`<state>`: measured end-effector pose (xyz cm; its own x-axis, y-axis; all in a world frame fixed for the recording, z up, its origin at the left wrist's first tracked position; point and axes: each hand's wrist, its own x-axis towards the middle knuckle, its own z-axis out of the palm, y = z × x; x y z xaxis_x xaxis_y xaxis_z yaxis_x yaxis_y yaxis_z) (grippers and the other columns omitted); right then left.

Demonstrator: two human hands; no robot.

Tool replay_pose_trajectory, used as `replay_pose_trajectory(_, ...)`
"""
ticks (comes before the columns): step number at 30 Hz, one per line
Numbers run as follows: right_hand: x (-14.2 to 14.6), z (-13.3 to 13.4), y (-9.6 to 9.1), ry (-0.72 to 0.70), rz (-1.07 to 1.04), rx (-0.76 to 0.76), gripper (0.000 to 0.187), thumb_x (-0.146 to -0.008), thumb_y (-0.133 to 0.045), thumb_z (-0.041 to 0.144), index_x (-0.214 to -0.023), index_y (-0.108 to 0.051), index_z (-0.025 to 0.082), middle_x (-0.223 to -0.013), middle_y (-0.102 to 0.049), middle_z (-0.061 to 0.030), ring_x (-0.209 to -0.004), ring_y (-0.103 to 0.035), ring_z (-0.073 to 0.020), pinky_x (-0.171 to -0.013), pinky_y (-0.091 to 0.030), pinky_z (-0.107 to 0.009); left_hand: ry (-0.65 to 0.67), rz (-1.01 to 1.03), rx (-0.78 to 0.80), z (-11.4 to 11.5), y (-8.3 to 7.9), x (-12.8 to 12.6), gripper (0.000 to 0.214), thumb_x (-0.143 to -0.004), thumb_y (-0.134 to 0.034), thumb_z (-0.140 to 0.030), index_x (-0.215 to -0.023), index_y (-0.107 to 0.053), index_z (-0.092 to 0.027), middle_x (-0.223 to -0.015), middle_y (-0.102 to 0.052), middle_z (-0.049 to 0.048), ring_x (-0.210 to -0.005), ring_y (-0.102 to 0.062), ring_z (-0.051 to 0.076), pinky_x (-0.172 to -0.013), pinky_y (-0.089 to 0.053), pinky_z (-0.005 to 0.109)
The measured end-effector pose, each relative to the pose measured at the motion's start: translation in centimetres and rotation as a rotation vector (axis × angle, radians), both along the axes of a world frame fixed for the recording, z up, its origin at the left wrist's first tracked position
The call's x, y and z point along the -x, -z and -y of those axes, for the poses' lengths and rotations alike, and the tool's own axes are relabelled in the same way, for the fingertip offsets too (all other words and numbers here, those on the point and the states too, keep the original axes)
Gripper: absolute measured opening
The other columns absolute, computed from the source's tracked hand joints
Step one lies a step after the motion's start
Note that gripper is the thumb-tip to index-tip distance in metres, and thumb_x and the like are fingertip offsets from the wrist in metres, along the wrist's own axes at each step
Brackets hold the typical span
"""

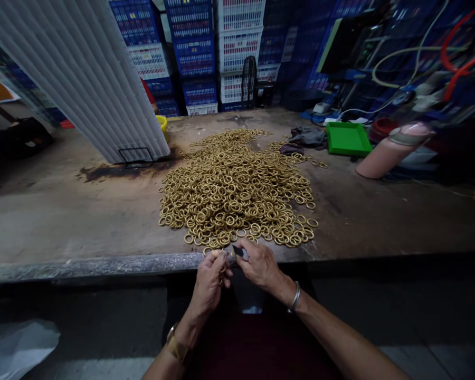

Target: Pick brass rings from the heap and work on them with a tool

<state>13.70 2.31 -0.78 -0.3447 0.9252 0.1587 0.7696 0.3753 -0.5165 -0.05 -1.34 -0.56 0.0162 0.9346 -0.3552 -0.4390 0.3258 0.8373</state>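
Observation:
A broad heap of brass-coloured rings [237,190] lies on the worktable, its near edge just beyond my fingers. At the table's front edge my left hand [209,279] is closed, pinching a brass ring [222,270] that shows partly between the fingers. Close beside it, my right hand [261,266] is closed around a small knife [238,250] with a dark, pointed flat tip; the rest of it is hidden by the fingers. Both hands nearly meet at the fingertips. Whether the knife touches the ring I cannot tell.
A tall ribbed white panel [98,74] leans over the table [43,211] in a black wire stand [136,155]. A green tray [348,138], grey gloves [306,136] and a pink cylinder [391,150] stand at the back right. Stacked crates [193,58] rise behind.

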Motion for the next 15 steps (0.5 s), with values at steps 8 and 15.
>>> replay_pose_trajectory(8,0.02,0.67,-0.09,-0.017,-0.211,0.031,0.009,-0.078,-0.047,0.024,-0.076,-0.054,0.019,-0.066,-0.057,0.0007,-0.058,-0.049,-0.0106,-0.057,-0.033,-0.021,0.113,-0.136,-0.018,0.03,0.45,-0.09,0.028,-0.073,-0.059,-0.041,-0.07,-0.052,-0.014,-0.055,-0.044,-0.0044,-0.043,-0.037,0.004,-0.036,-0.028,0.014)
replay_pose_trajectory(15,0.35,0.12,-0.36,0.098,-0.546,0.366,0.016,-0.075,-0.048,0.029,-0.066,-0.053,0.018,-0.06,-0.05,0.0033,-0.057,-0.044,-0.0089,-0.055,-0.035,-0.02,0.051,-0.341,-0.071,0.17,0.19,-0.5,0.029,-0.076,-0.054,-0.045,-0.071,-0.051,-0.016,-0.051,-0.042,-0.0063,-0.042,-0.036,0.004,-0.039,-0.029,0.015)
